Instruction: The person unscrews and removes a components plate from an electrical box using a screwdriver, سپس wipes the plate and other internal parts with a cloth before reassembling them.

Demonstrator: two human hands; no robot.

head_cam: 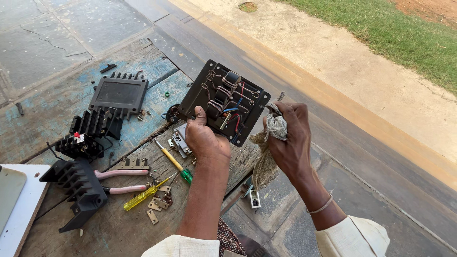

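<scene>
Centre of the frame: left hand (205, 138) gripping the lower left edge of a black square switch panel (223, 102), fingers closed on it, thumb over the front, panel tilted up off the desk (119, 223) with coiled wires and red and blue leads showing on its open back. Right of it, right hand (290, 140) with fingers curled tight round a grey, dirty rag (269, 147), top of the rag pressed at the panel's right edge, rest hanging down toward the lower centre. Lower left of the panel, just beside the left hand, a yellow-handled screwdriver with a green tip (173, 162) and a small metal switch part (181, 143). Further toward the lower left, a second yellow screwdriver (143, 196), pink-handled pliers (121, 181), several small brass plates (157, 204) scattered near them. Left of the frame, 3 black ribbed housings: 1 flat at upper left (119, 95), 1 below it (88, 133), 1 at lower left (78, 190). Likely trouble, as a judgement: rag threads snagging on the thin coiled wires and pulling a lead loose from its terminal; panel held by 1 edge only, so a hard wipe from the right could twist it out of the grip and drop it onto the loose parts below; small brass plates and screws near the desk edge easily knocked off by the forearm
</scene>
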